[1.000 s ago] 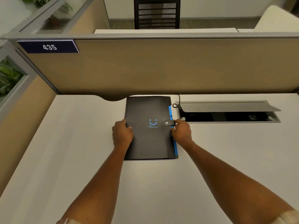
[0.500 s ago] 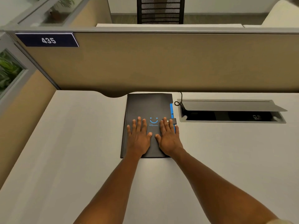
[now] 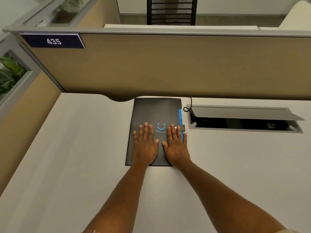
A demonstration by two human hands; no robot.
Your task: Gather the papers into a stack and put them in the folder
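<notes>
Forearms reach out over the pale desk (image 3: 67, 165), bare to the elbow, and end in two flat palms. Left hand (image 3: 145, 145) and right hand (image 3: 175, 146) lie side by side on the near half of the folder (image 3: 156, 111), fingers spread and straight, thumbs almost meeting; neither is curled round anything, they only press down. The folder is shut, black, lying square on the desk with its far edge close under the partition (image 3: 168, 68). A strap (image 3: 181, 127) crosses its right edge and appears to be fastened at a small silver stud by the right hand's fingertips, though that is too small to be sure of. No loose papers show anywhere; I take it they are inside, with a blue strip (tabs, probably) peeping out along the right edge.

It looks a light, thin thing, fairly stiff across the cover but likely to flex if lifted by one corner, and smooth enough to slide on the desk. The long left edge, presumably the spine, would be the safest hold, or both long edges together.

Beyond, to the right, a cable hatch (image 3: 244, 113) stands open with a cord (image 3: 187, 108) looping out. The partition carries a plate marked 435 (image 3: 53, 41).
</notes>
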